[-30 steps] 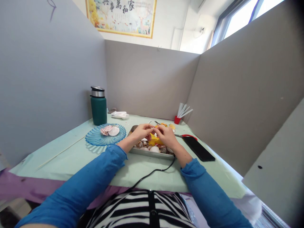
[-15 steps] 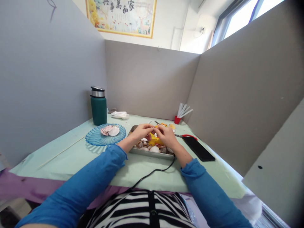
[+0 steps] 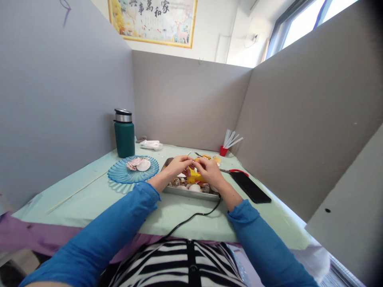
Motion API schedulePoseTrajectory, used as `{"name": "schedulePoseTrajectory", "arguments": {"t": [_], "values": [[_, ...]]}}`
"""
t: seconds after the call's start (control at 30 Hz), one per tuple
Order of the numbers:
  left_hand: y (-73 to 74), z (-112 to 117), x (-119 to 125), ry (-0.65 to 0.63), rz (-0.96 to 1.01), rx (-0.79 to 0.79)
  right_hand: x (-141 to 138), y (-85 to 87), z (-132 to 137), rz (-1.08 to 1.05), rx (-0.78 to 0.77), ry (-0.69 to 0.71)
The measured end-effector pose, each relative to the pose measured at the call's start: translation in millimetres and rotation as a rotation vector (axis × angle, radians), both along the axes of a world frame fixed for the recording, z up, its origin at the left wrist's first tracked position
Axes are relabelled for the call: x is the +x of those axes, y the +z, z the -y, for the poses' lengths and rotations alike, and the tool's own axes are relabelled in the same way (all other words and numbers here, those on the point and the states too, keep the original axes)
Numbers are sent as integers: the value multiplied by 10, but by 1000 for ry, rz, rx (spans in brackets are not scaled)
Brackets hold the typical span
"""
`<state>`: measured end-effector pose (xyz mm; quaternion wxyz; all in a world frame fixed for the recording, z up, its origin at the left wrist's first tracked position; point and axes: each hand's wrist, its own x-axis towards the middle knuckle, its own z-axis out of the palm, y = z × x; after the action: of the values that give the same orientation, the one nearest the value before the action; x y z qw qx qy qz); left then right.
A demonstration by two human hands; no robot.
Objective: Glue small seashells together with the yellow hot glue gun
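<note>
My left hand (image 3: 176,166) and my right hand (image 3: 210,170) meet over a metal tray (image 3: 191,193) of shells and small stones. The fingers of both are pinched together around a small item between them, too small to name. A yellow object (image 3: 194,175) lies in the tray just under the hands. A black cable (image 3: 191,217) runs from my right wrist towards my body. Left of the tray stands a blue glass plate (image 3: 122,174) with a few scallop shells (image 3: 139,163) on it.
A green flask (image 3: 124,134) stands at the back left, white packets (image 3: 152,144) behind it. A red cup with white sticks (image 3: 225,147) is at the back right. Red-handled scissors (image 3: 236,172) and a black phone (image 3: 250,187) lie right of the tray. Grey partitions wall three sides.
</note>
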<state>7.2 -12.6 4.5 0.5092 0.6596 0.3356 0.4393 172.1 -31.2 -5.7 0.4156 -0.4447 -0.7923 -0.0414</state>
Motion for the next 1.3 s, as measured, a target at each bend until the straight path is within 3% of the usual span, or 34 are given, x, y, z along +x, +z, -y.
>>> {"name": "schedulePoseTrajectory", "arguments": {"t": [1.3], "values": [[-11, -10, -2, -5, -37, 3, 9, -7, -13, -7, -3, -13]]}}
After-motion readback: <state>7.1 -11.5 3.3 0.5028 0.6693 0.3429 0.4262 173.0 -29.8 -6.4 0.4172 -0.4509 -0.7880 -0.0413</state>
